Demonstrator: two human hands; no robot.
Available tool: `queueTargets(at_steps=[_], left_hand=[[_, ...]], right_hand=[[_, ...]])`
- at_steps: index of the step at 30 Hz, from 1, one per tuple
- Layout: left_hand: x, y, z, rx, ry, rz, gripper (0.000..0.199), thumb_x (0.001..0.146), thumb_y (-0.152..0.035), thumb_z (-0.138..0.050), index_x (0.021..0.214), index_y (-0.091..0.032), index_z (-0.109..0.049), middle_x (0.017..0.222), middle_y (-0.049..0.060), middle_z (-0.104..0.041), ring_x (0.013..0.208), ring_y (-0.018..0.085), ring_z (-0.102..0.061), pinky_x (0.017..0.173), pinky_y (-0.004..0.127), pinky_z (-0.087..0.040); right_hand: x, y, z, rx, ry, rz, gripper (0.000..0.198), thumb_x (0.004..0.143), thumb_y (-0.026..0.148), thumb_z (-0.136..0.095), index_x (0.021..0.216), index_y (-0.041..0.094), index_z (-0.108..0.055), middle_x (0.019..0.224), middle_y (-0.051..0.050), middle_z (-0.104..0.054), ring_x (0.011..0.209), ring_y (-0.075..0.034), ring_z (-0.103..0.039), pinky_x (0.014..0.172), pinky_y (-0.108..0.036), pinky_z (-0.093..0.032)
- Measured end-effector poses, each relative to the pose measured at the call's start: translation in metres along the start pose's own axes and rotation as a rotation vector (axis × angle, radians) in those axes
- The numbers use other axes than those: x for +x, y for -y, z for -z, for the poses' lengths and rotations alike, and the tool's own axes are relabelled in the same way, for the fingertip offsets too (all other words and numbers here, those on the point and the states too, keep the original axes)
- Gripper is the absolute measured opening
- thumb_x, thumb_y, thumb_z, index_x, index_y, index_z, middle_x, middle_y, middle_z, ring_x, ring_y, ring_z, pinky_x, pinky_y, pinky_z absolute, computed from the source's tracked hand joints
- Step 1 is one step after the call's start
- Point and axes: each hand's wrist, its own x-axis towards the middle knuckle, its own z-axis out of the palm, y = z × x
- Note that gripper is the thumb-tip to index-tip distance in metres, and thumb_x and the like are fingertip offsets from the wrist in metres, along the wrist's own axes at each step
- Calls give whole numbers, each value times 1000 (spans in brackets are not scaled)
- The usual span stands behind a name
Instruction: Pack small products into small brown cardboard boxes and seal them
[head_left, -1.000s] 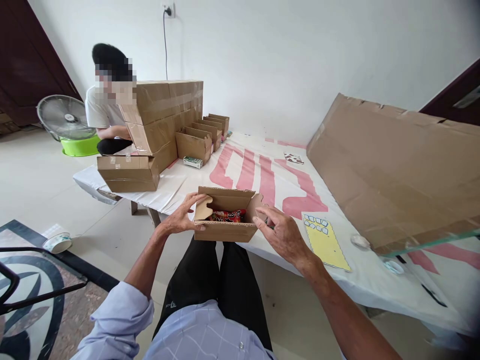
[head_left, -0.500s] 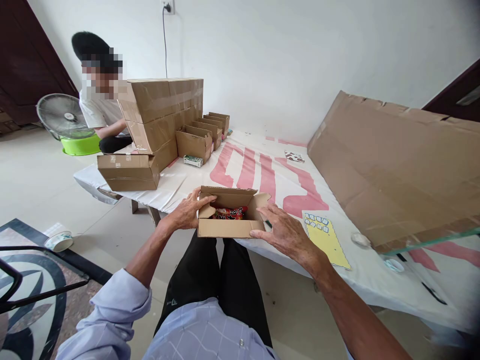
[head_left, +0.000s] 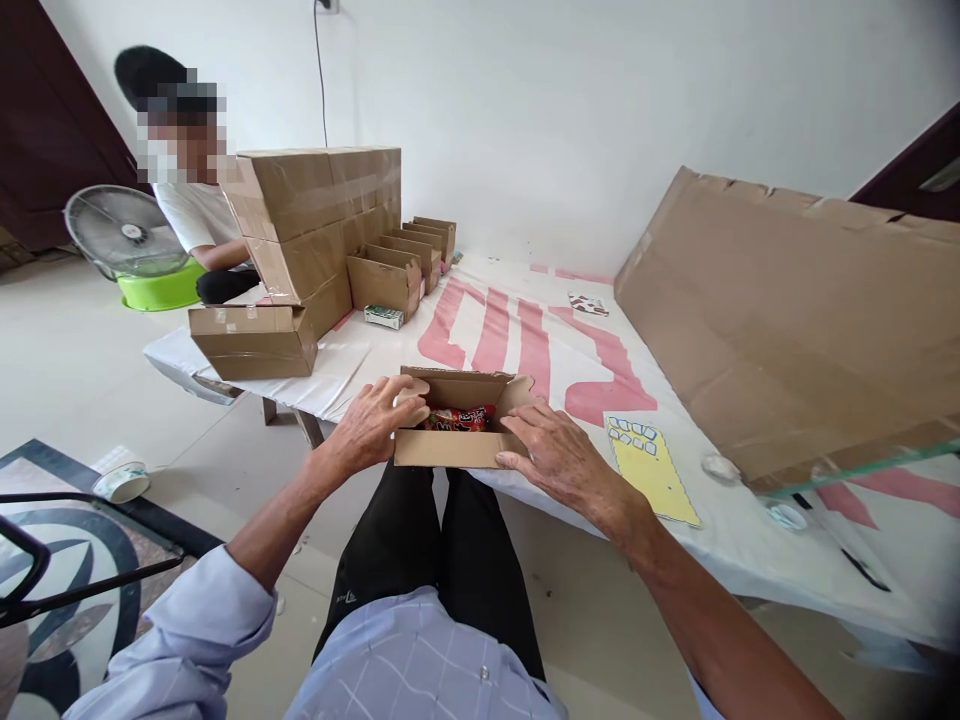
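- We have a small box (head_left: pixel 448 449) between our two hands at the near edge of the table (head_left: pixel 360 365), its top open and its front wall toward us. We cannot tell whether its underside rests on the table or is held up.
- Our left hand (head_left: pixel 373 428) is bent around the left end, gripping there with its fingertips at the end flap; exactly how thumb and fingers share that flap is hard to tell.
- Our right hand (head_left: pixel 559 458) grips the right end, thumb against the front wall, fingers over the side flap.
- Inside the box lies a red packet (head_left: pixel 463 418), below the rim, neither hand seeming to touch it.
- We judge the step in hand to be working the two end flaps while steadying the box, with the packet already in.
- The next move, as we see it, calls for even pressure at both ends and fingertips kept clear of the packet, so that the thin walls do not buckle.
- Farther off on the table, we see a row of open boxes (head_left: pixel 379 282) with a small carton (head_left: pixel 383 317) just beside the nearest, and a yellow card (head_left: pixel 654 480) near our right forearm.
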Motion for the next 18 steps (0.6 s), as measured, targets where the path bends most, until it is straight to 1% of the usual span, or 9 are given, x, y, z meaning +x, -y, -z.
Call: queueTargets(at_steps=[2, 3, 5, 7, 9, 11, 12, 15, 18], left_hand=[[2, 1, 0, 0, 57, -80, 58, 88, -2, -57, 139, -26, -67, 160, 13, -57, 139, 33, -57, 104, 50, -54], [4, 1, 0, -2, 102, -123, 57, 89, -4, -58, 142, -25, -65, 164, 13, -55, 146, 35, -52, 105, 50, -53], [9, 2, 0, -8, 203, -191, 63, 89, -12, -65, 150, -24, -59, 170, 15, -50, 156, 39, -42, 106, 52, -51], [14, 3, -1, -24, 284, -224, 72, 86, -22, -73, 156, -24, -54, 167, 17, -52, 157, 42, -41, 105, 52, -51], [18, 2, -1, -45, 312, -221, 72, 85, -30, -76, 154, -24, -56, 157, 20, -60, 153, 43, -46, 103, 52, -50], [19, 1, -1, -66, 280, -190, 66, 86, -31, -75, 149, -24, -59, 149, 21, -63, 151, 44, -47, 104, 54, -49], [17, 1, 0, -79, 245, -165, 64, 86, -28, -74, 148, -25, -60, 149, 21, -62, 153, 44, -46, 106, 56, -48], [5, 3, -1, -126, 90, -54, 69, 83, -15, -69, 150, -25, -56, 153, 20, -58, 159, 44, -40, 115, 58, -44], [-15, 11, -7, -157, -69, 95, 70, 84, -20, -74, 150, -25, -52, 154, 19, -57, 160, 44, -38, 120, 59, -42]], right_hand=[[3, 4, 3, 37, 39, -2, 27, 100, 30, -69, 125, 21, -75, 131, -15, -77, 126, -36, -69, 108, -53, -56], [5, 5, 4, 63, 67, -4, 28, 99, 29, -67, 125, 20, -75, 132, -15, -77, 128, -36, -69, 110, -53, -56], [9, 7, 5, 118, 126, -8, 33, 99, 26, -65, 129, 18, -75, 133, -16, -78, 129, -35, -69, 112, -53, -55], [11, 7, 4, 165, 170, -15, 37, 98, 26, -63, 132, 17, -74, 134, -16, -77, 129, -35, -70, 113, -53, -55], [11, 5, 4, 193, 187, -23, 38, 99, 29, -63, 133, 18, -75, 135, -16, -78, 129, -35, -70, 113, -53, -55], [8, 4, 4, 211, 178, -32, 36, 99, 33, -63, 131, 20, -76, 133, -15, -78, 128, -36, -70, 111, -53, -56], [6, 3, 4, 220, 169, -35, 35, 100, 35, -63, 129, 21, -76, 131, -14, -79, 126, -35, -71, 110, -53, -56], [1, 2, 3, 247, 146, -37, 31, 101, 36, -60, 123, 23, -77, 122, -13, -79, 115, -33, -73, 103, -51, -58], [-3, 1, -1, 269, 125, -30, 29, 101, 36, -60, 119, 22, -77, 120, -13, -79, 114, -33, -72, 102, -52, -59]])
